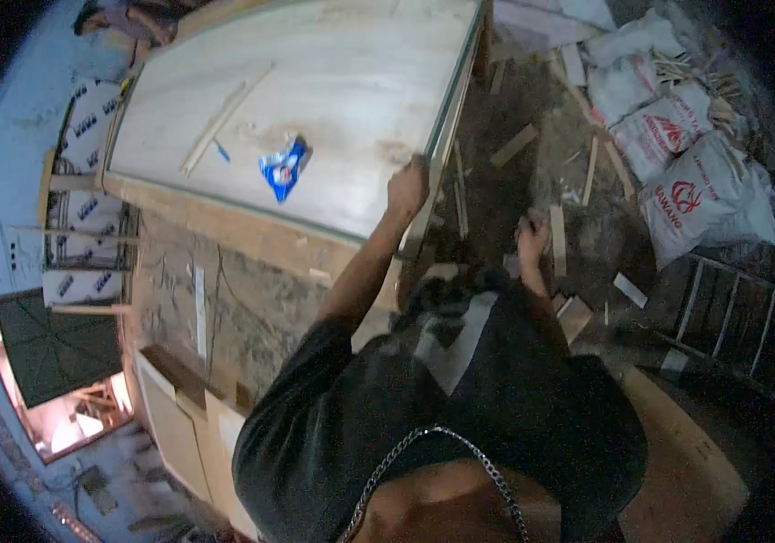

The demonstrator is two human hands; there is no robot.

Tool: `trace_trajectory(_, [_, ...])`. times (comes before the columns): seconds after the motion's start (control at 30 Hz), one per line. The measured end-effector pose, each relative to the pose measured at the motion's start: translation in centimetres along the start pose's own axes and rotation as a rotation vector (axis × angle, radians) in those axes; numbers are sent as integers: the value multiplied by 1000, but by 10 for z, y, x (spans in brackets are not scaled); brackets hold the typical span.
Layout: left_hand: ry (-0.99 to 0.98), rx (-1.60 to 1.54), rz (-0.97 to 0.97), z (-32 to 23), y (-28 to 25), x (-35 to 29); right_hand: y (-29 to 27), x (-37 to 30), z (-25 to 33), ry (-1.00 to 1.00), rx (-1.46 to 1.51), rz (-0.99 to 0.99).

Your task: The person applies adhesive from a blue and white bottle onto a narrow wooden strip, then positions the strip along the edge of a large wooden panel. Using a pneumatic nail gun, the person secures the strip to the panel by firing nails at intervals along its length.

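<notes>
So the biggest thing in front of you is that pale panel (342, 90) with the dark edge, spreading from about 10 to 12 o'clock. It's got stuff on top, so I'd treat it as a loaded surface: any knock on the edge could send things sliding. Next in size, the white sacks (668, 136) are heaped out at 2, well apart from you, and the metal frame (729, 308) is at 3 to 4.

Then there's the long wood strip (224, 118) lying on the panel, between 10 and 11, and a shorter wood strip (558, 240) on the littered floor near 3. Watch your feet around that one, imo.

Your left hand (409, 185) is at 12, fingers folded in at the panel's near right corner. Can't tell if it's really gripping or just leaning. For a good hold I'd go flat palm and thumb on top, fingers clear of the sharp corner. Your right hand (532, 239), between 2 and 3, is blurry with fingers part curled; can't tell if anything's in it.

Small stuff: the blue packet (281, 172) between 10 and 11, and a tiny blue piece (223, 152) at 10.
</notes>
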State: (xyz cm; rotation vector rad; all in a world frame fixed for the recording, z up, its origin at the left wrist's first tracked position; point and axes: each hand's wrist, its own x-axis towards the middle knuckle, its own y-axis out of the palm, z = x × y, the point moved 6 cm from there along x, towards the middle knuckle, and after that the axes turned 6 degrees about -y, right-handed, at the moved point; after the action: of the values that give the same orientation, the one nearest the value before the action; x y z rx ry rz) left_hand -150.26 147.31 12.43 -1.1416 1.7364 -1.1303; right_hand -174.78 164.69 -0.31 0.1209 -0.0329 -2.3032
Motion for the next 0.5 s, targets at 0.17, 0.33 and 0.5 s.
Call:
trace_trajectory(0.17, [-19, -112, -177, -4, -9, 4, 36, 18, 28, -100, -130, 46])
trace_trajectory(0.33, [-4, -175, -196, -1, -13, -1, 118, 17, 37, -122, -179, 375])
trace_trajectory(0.5, [-59, -222, -176, 0, -17, -10, 199, 28, 101, -285, -260, 427])
